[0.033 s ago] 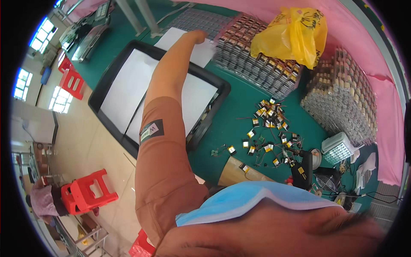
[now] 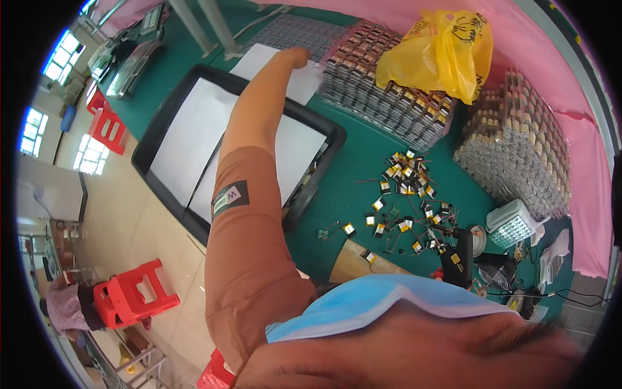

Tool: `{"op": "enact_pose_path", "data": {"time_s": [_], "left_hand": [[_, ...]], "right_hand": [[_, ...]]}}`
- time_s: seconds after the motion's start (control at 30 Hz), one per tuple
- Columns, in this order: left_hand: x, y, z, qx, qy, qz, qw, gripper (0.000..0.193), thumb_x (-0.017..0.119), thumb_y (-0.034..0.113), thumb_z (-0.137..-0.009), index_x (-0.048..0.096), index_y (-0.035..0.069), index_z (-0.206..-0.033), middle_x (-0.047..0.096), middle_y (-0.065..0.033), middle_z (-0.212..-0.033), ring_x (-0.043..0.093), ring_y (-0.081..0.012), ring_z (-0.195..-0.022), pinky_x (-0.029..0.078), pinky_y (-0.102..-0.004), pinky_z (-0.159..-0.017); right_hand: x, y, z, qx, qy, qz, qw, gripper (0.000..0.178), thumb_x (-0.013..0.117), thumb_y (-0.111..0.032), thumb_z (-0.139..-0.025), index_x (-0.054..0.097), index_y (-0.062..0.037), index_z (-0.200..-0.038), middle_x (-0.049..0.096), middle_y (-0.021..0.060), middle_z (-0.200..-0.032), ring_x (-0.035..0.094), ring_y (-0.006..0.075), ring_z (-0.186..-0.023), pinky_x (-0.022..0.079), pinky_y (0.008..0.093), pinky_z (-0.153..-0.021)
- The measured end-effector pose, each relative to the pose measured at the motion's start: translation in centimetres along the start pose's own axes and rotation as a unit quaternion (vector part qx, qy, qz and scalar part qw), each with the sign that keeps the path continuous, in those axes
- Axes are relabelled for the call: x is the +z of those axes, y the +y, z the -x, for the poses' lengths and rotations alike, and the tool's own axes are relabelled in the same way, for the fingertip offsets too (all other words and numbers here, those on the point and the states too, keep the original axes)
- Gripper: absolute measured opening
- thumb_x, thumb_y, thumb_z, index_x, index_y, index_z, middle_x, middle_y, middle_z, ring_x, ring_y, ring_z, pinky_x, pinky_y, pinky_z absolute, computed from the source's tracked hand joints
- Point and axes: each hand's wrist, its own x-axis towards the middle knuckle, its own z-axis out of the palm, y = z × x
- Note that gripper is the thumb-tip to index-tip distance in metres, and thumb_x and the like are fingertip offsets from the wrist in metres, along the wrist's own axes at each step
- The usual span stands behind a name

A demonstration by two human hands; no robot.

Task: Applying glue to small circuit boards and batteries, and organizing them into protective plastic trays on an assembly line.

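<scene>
My left arm stretches away across a black-rimmed tray (image 2: 337, 135) lined with white sheets (image 2: 192, 126). At its end my left hand (image 2: 299, 58) is over or on a white sheet (image 2: 302, 87), beside the left end of a tall stack of clear plastic trays (image 2: 382, 107) filled with small parts. Its fingers point away and are hidden, so I cannot tell what they hold. A flat grey compartment tray (image 2: 295, 31) lies just beyond the hand. My right hand is out of view.
A yellow plastic bag (image 2: 444, 55) sits on the stack; another tray stack (image 2: 518, 142) stands to its right. Small wired battery packs (image 2: 405, 172) lie scattered on the green table (image 2: 330, 201). Right are a white basket (image 2: 508, 223) and a small fan (image 2: 495, 275). Red stools (image 2: 136, 292) stand left.
</scene>
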Motion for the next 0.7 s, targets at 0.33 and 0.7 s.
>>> {"op": "enact_pose_path", "data": {"time_s": [0.33,0.7], "left_hand": [[-1.4,1.7,-1.3,-0.064,0.073,0.007,0.995,0.031,0.054,0.019,-0.085,0.065,0.010,-0.112,0.062,-0.0178,-0.119,0.057,-0.0351,-0.113,0.046,-0.0447,-0.094],[-1.1,1.0,0.1,-0.025,0.044,-0.037,0.998,0.025,0.064,0.012,-0.074,0.070,0.017,-0.097,0.065,-0.0088,-0.112,0.061,-0.0286,-0.108,0.050,-0.0425,-0.085]], "right_hand": [[0.7,0.0,-1.6,0.045,0.070,-0.011,0.996,0.028,0.062,-0.001,-0.083,0.053,0.0047,-0.109,0.061,0.0126,-0.090,0.057,0.0151,-0.058,0.050,0.0286,-0.053],[0.8,0.5,-1.7,0.046,0.038,-0.005,0.998,0.025,0.061,0.000,-0.083,0.054,0.0048,-0.106,0.061,0.0119,-0.089,0.056,0.0140,-0.056,0.049,0.0274,-0.052]]}}
